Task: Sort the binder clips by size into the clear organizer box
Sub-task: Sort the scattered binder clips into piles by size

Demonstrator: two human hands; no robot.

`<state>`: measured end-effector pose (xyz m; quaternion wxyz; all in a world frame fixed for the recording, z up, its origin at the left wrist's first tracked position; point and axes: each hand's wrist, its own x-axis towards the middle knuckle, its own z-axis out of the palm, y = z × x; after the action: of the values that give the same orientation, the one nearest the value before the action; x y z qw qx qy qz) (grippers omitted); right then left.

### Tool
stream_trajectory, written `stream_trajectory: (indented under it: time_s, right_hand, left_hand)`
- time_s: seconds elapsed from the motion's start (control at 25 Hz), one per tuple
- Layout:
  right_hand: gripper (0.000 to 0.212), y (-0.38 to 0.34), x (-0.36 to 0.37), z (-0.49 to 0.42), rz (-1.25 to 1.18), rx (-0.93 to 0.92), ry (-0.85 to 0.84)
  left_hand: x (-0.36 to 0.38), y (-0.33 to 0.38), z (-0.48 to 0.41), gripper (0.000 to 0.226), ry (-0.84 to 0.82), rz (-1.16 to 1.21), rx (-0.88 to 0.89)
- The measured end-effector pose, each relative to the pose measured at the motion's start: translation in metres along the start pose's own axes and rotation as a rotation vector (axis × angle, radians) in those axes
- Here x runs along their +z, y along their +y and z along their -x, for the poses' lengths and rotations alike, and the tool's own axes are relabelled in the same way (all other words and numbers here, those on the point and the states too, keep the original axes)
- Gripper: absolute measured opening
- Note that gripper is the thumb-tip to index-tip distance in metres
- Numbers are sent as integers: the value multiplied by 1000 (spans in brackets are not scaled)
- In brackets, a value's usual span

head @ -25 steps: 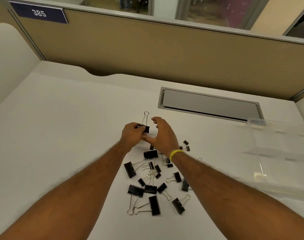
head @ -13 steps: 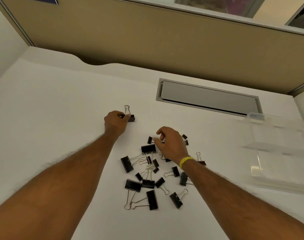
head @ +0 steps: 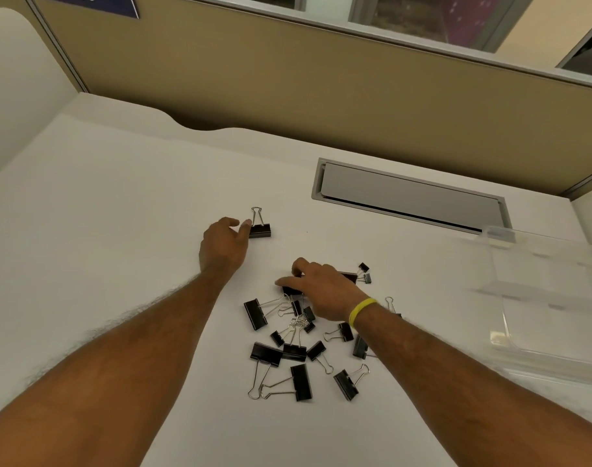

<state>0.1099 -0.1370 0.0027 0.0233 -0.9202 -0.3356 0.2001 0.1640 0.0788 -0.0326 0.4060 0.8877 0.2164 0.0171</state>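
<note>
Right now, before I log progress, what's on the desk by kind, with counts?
Black binder clips: at least 18 in view, one apart beside the left hand, a few partly hidden under the right hand
Clear organizer box: 1
Yellow wristband: 1
Total: at least 20

White desk [head: 119, 230], grey hatch [head: 409, 197] — tan partition [head: 321, 96]
</note>
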Motion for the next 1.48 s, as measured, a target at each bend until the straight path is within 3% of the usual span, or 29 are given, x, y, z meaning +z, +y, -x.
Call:
stream_trajectory:
  time_s: [0.24, 0.48, 0.64, 0.92, 1.08, 1.2, 1.48]
  right_hand:
    - [68, 1, -3, -3, 29, 5, -27]
    - [54, 13, -5, 13, 10, 82, 73]
    - [19, 20, -10, 22, -45, 146, 176]
    - [3, 22, -12, 23, -577, 288, 254]
    - [8, 27, -14, -2, -1051, 517, 452]
    - [13, 29, -18, -33, -1335, 686, 501]
    - [14, 38, -23, -94, -1517, 862, 465]
  left_hand:
    - [-9, -12, 29, 43, 19, -34, 72]
    - [-11, -27, 50, 39, -56, -56, 141]
    - [-10, -27, 61, 35, -102, -68, 205]
    - [-4, -17, 66, 31, -164, -77, 334]
    - [-6, -16, 54, 30, -139, -65, 308]
    - [-5, -17, 41, 33, -134, -87, 326]
    - [0, -26, 21, 38, -73, -194, 424]
